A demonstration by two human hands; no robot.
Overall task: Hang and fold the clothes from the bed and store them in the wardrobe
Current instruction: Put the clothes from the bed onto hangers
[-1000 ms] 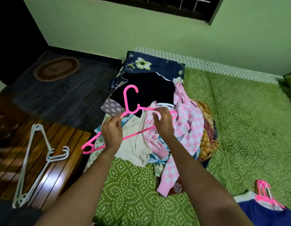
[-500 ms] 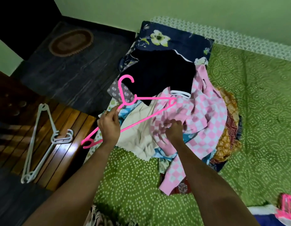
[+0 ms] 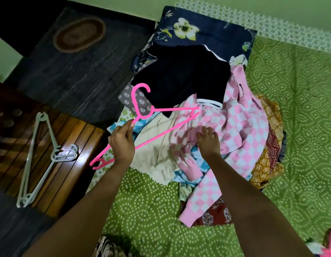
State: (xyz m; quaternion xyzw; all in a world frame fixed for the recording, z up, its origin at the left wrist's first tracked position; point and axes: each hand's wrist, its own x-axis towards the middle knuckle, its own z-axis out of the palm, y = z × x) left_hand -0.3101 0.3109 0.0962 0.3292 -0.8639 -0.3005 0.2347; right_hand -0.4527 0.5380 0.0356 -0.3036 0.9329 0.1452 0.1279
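Note:
A heap of clothes lies on the green patterned bed point(image 3: 300, 108). A black top with white trim point(image 3: 183, 75) is on top, with a pink and white checked garment point(image 3: 238, 125) and a cream cloth point(image 3: 157, 145) below it. My left hand point(image 3: 122, 143) grips a pink hanger point(image 3: 161, 125) by its sloping arm, just above the heap's left side. My right hand point(image 3: 208, 140) rests on the checked garment with fingers curled into the fabric.
A dark blue floral pillow point(image 3: 203, 32) lies behind the heap. White hangers point(image 3: 40, 154) lie on a wooden bench point(image 3: 68, 164) left of the bed. An oval mat point(image 3: 79, 34) is on the dark floor. More pink hangers point(image 3: 330, 243) show at the bottom right corner.
My right hand let go of the hanger and dropped onto the checked garment. My left hand keeps the hanger. The camera has tilted down and closer to the heap.

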